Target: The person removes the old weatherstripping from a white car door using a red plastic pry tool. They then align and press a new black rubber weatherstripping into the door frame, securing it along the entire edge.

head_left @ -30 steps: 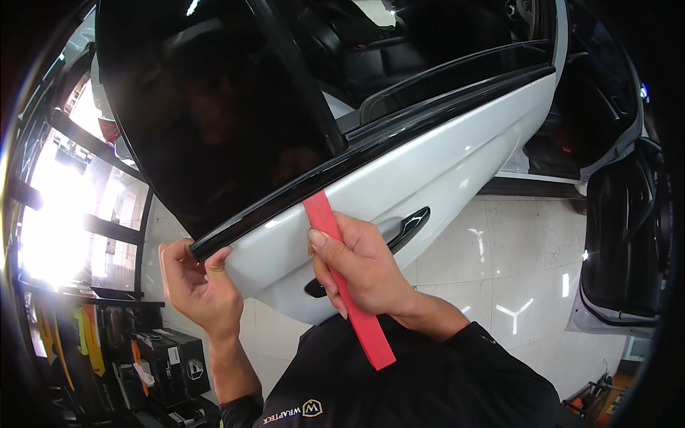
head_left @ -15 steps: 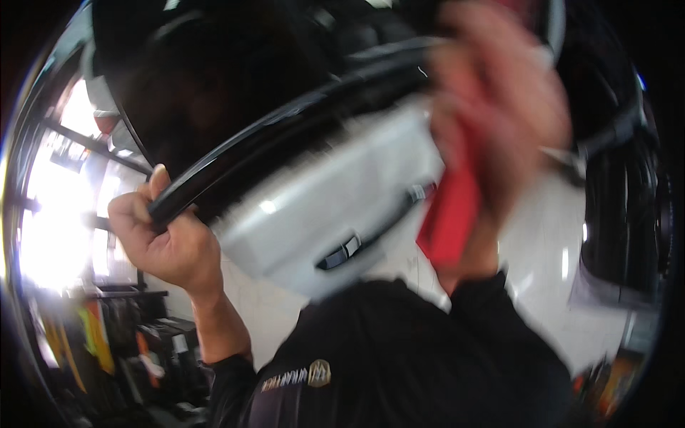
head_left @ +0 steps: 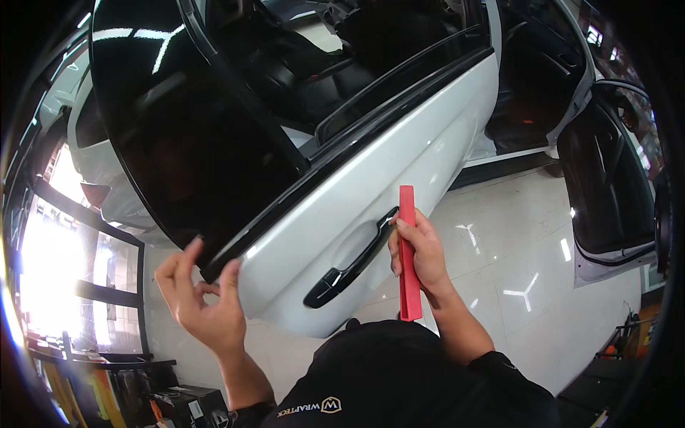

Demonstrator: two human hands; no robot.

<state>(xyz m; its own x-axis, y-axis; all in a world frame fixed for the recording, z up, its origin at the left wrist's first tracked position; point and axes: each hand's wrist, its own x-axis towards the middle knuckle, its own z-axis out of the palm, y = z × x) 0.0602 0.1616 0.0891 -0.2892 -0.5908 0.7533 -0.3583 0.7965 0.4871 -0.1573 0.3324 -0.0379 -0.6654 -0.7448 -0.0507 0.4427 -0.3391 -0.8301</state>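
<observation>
As a white car door stands open across a workshop floor, a person in a black shirt works at its side with two bare hands. The right hand is wrapped around the middle of a long red bar, thumb laid across it and fingers curled behind. The bar stands nearly upright in the view, in front of the door, its top just beside the right-hand end of a glossy black door handle; its lower end, near the shirt, shows a hollow channel. Whether the bar touches the door cannot be told from this angle.

At the door's lower-left corner, the left hand is raised and partly open, thumb and forefinger parted about the end of a black trim strip that runs along the foot of the window. Contact between fingertips and strip cannot be made out, and the hand has nothing visible in its grip. Dark glass rises above the strip, with black seats beyond. A second open door stands at right, while a black box sits at lower left
</observation>
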